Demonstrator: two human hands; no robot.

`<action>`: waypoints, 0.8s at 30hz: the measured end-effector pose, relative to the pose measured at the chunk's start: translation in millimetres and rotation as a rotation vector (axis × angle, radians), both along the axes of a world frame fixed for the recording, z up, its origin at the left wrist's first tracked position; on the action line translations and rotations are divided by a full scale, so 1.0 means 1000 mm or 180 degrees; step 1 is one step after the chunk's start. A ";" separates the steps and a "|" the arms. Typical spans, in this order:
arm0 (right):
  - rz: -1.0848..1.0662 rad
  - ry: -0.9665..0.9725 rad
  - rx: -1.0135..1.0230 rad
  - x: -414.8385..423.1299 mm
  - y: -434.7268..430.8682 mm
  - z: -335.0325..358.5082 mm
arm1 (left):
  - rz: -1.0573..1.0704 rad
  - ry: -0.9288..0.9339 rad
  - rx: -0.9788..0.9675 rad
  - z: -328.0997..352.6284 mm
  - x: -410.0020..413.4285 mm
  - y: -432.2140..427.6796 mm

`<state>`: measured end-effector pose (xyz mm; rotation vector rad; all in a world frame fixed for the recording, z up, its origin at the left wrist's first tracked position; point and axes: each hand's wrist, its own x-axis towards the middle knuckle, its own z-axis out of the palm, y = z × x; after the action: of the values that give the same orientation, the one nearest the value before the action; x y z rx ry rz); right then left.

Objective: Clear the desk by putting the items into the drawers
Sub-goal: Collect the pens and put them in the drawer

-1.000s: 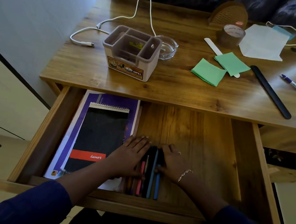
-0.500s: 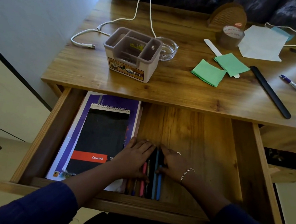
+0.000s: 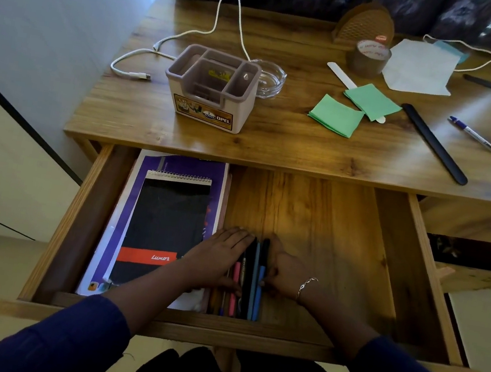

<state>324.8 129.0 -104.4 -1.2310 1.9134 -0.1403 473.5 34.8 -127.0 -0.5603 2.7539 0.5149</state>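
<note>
The wooden drawer (image 3: 327,223) is pulled out below the desk top (image 3: 275,145). A row of pens (image 3: 250,285), pink, black and blue, lies lengthwise near the drawer's front. My left hand (image 3: 215,259) lies flat against the left side of the pens, over some of them. On their right side my right hand (image 3: 284,271), with a bracelet, presses in with straight fingers. Neither hand closes around a pen. A black spiral notebook (image 3: 168,222) lies on a purple book (image 3: 141,189) in the drawer's left part.
On the desk stand a beige organizer box (image 3: 210,91), a glass ashtray (image 3: 270,76), a white cable (image 3: 163,43), green sticky notes (image 3: 336,115), a tape roll (image 3: 368,57), white paper (image 3: 418,66), a black ruler (image 3: 433,144) and a blue pen (image 3: 480,139).
Both hands have drawn a little closer together, squeezing the pens into a tighter row. Nothing on the desk top has moved.
</note>
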 end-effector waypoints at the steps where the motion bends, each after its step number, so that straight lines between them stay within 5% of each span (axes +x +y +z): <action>1: -0.0028 -0.0026 0.0011 -0.001 0.000 0.000 | 0.0003 0.0014 -0.0004 0.000 0.000 0.000; 6: -0.0162 -0.0081 -0.0049 -0.010 0.008 -0.003 | 0.0632 0.0350 0.0010 0.013 0.004 -0.004; 12: 0.0692 0.0565 0.0068 -0.011 0.019 0.010 | 0.1864 0.1081 0.0362 0.036 0.028 0.022; 24: 0.0840 0.0733 -0.0554 0.031 0.059 0.023 | 0.1912 0.0915 -0.0622 0.041 0.035 0.094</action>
<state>356.1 188.4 -81.8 -1.6663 1.9412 -0.0265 509.0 128.8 -85.6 -1.4886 2.8901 0.4795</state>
